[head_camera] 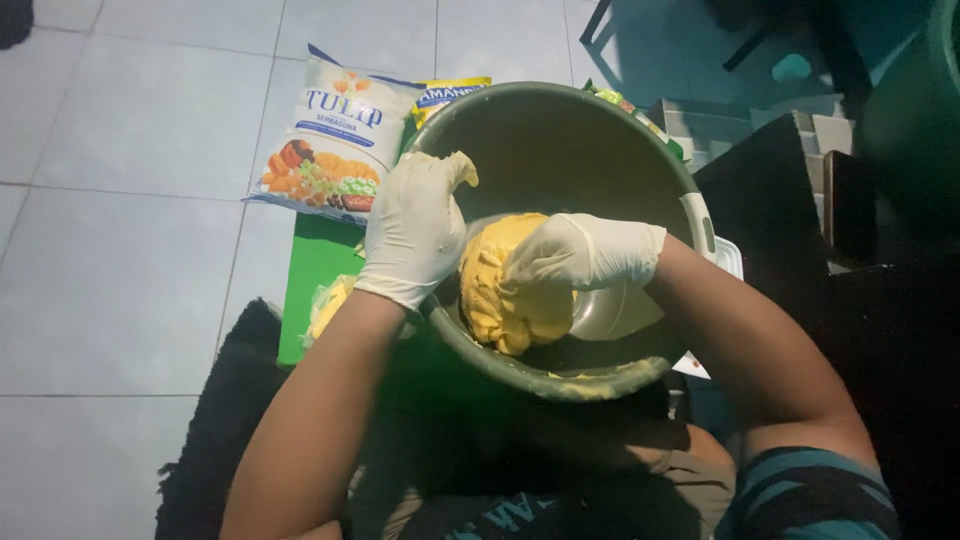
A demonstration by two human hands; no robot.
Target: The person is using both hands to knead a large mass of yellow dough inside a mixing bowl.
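Observation:
A lump of yellow dough (490, 285) lies inside a large dark green basin (560, 130) that is tilted toward me. My right hand (570, 262), in a white glove smeared with dough, presses down into the lump with its fingers dug in. My left hand (412, 232), also gloved in white, rests on the basin's left rim and steadies it. A pale smaller bowl or lid (615, 312) shows in the basin under my right wrist.
A white flour bag (335, 140) with pictured baked goods and a yellow packet (450, 95) lie on the grey tiled floor beyond the basin. A green board (315, 270) and a dark mat (225, 420) sit at left. Dark furniture (790, 200) stands at right.

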